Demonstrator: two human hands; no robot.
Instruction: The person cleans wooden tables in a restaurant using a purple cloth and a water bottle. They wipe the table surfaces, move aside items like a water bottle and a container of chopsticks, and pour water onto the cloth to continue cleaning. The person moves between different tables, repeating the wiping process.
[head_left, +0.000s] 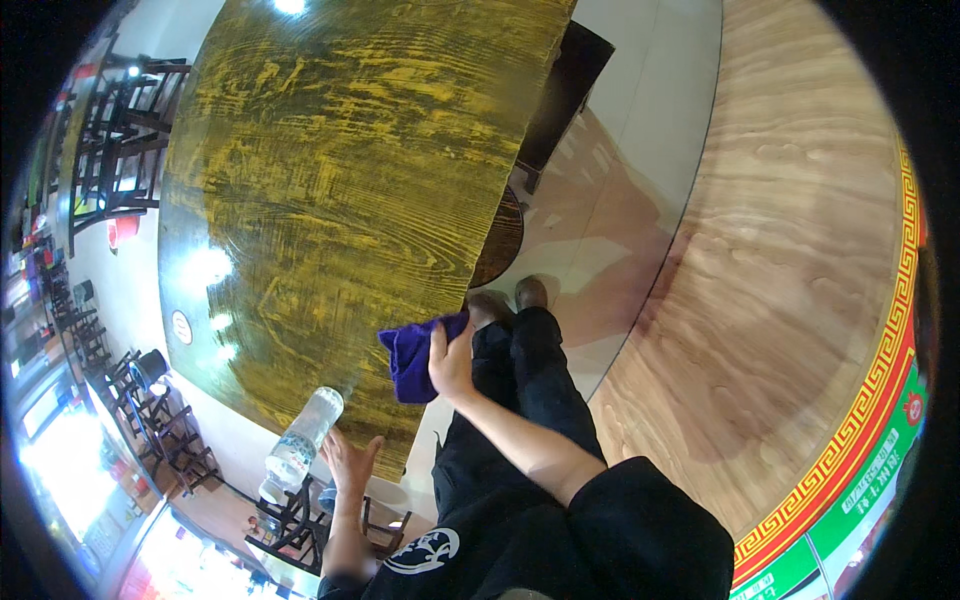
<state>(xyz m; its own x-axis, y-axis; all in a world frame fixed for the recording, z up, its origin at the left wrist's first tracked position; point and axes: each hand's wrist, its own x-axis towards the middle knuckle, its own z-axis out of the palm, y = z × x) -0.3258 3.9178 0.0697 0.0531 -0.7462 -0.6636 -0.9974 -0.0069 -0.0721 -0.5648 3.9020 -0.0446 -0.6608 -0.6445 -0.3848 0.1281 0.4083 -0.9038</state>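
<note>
My right hand grips a folded purple cloth at the near edge of a wooden table with yellow-and-dark grain. Part of the cloth lies over the tabletop. On the left, my left hand hovers by the table's corner, thumb spread from the fingers and nothing in its palm. Just beside its fingers is a clear plastic bottle with a white cap and a printed label. The bottle's base is over the tabletop; whether my fingertips touch it is hard to tell.
A round wooden stool is partly under the table, beside a dark bench. To the right rises a wood-patterned panel with a red-and-yellow border. Dark chairs and a red bucket stand beyond the table.
</note>
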